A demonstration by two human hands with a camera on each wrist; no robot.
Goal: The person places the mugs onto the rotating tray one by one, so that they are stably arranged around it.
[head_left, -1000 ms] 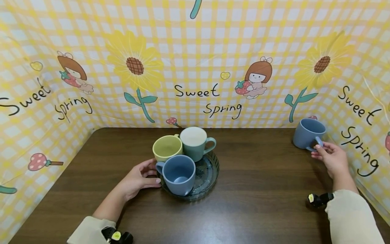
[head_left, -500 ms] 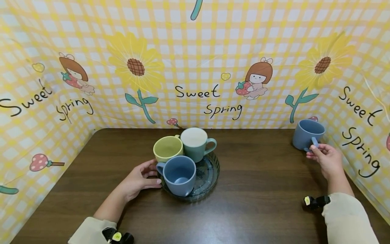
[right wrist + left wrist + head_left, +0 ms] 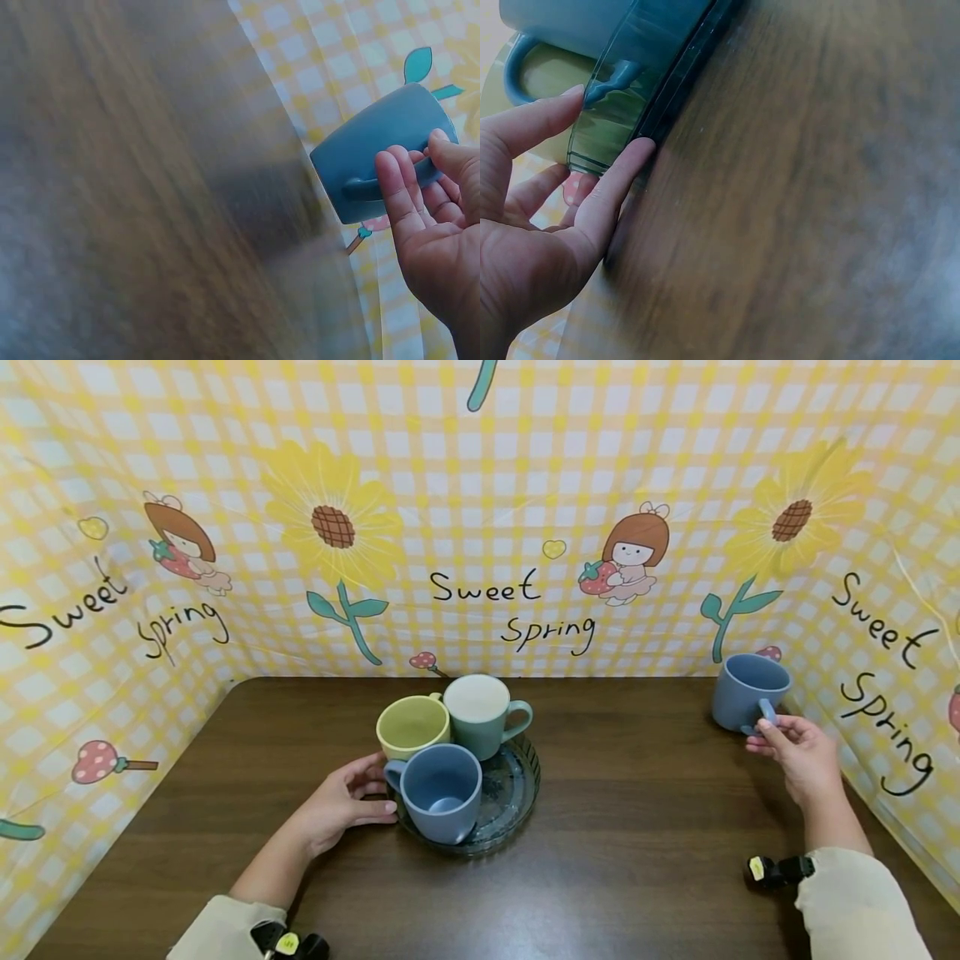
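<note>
My right hand (image 3: 806, 756) pinches the handle of a blue mug (image 3: 748, 697) at the table's back right. In the right wrist view that mug (image 3: 386, 146) is tilted against the cloth, with thumb and fingers at its handle. My left hand (image 3: 341, 802) touches the left side of a round, ribbed glass tray (image 3: 510, 806); in the left wrist view its fairly straight fingers (image 3: 634, 154) lie along the tray's wall. On the tray stand a second blue mug (image 3: 442, 797), a yellow-green mug (image 3: 408, 731) and a green mug (image 3: 480, 722) showing white inside its rim.
The brown wooden table (image 3: 630, 843) ends at a yellow checked cloth wall (image 3: 480, 510), which also rises on the left and right. Bare wood lies between the tray and my right hand.
My right hand has moved slightly left with the blue mug. My left hand, the tray and the mugs on it have stayed in place.
</note>
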